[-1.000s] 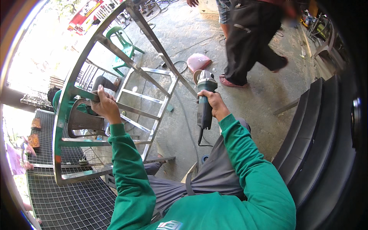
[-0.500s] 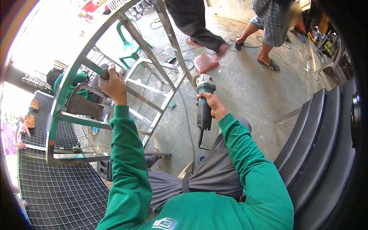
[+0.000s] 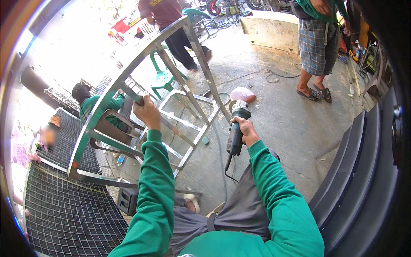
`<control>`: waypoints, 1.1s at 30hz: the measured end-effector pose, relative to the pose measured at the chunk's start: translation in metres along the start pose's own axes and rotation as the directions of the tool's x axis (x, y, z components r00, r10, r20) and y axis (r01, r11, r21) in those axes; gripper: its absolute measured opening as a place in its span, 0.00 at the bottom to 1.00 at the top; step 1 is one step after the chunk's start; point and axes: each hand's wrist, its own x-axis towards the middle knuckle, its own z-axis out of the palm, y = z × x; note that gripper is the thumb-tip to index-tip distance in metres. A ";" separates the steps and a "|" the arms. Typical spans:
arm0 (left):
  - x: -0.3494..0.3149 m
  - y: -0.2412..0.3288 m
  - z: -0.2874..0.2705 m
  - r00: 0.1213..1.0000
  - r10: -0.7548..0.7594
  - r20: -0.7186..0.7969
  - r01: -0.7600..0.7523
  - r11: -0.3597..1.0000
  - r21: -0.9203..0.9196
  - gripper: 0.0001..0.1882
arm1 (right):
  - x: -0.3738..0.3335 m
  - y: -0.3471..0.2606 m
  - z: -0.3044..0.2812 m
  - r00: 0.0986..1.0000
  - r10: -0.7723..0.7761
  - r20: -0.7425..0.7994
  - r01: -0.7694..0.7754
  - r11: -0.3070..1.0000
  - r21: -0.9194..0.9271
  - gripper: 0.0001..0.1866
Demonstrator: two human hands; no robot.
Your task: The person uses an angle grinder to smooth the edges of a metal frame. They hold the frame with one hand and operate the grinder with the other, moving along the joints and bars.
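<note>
My left hand (image 3: 147,112) is closed around a bar of a metal frame (image 3: 90,124), a welded chair-like piece of shiny square tubing with curved uprights and crossbars. My right hand (image 3: 246,130) grips the body of an angle grinder (image 3: 235,136), green and black, held upright with its head away from me. The grinder's disc (image 3: 233,105) sits close beside the lower end of one of the frame's bars; I cannot tell whether they touch. A power cord (image 3: 227,167) hangs from the grinder's near end.
Black padded seats (image 3: 342,171) line the right side. Black wire mesh (image 3: 64,210) lies at left, near a dark box (image 3: 127,201). Beyond the frame are a pink bag-like item (image 3: 242,95), a green plastic chair (image 3: 163,79), cables (image 3: 278,78) and several people, one in plaid shorts (image 3: 316,47).
My view has tilted up, so the scene sits lower and further right. A person in dark trousers has walked away toward the back left. Both my hands keep their grips.
</note>
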 end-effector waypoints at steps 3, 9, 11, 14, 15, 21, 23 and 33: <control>-0.002 0.005 0.003 1.000 -0.011 0.008 0.012 0.996 -0.092 0.19 | 0.005 0.000 -0.001 1.000 -0.004 -0.001 0.004 1.000 0.015 0.14; -0.007 0.005 0.005 0.998 -0.068 -0.018 0.065 0.990 -0.126 0.23 | 0.011 0.003 0.001 0.999 -0.038 -0.039 0.040 0.997 0.064 0.12; -0.004 0.001 0.004 0.999 -0.012 -0.040 0.011 0.999 -0.031 0.28 | 0.012 0.003 0.003 0.998 -0.037 -0.042 0.039 0.998 0.057 0.11; 0.001 -0.006 0.003 0.999 -0.024 -0.029 0.024 1.000 -0.001 0.29 | 0.012 0.005 0.006 0.997 -0.042 -0.058 0.045 0.998 0.052 0.11; 0.002 -0.008 0.002 0.999 -0.004 -0.039 0.006 0.999 0.033 0.28 | 0.012 0.006 0.007 0.998 -0.046 -0.047 0.048 0.998 0.051 0.11; -0.002 -0.002 0.001 0.997 -0.075 0.019 0.076 0.993 -0.088 0.25 | 0.017 0.014 0.010 0.998 -0.045 -0.032 0.046 0.998 0.035 0.13; -0.002 0.001 0.002 0.997 -0.062 0.042 0.066 0.993 -0.094 0.22 | 0.020 0.017 0.012 0.998 -0.051 -0.024 0.052 0.998 0.033 0.14; -0.004 0.014 -0.004 0.981 -0.148 0.122 0.163 0.978 -0.131 0.23 | 0.026 0.023 0.006 0.999 -0.030 -0.020 0.031 0.999 0.031 0.14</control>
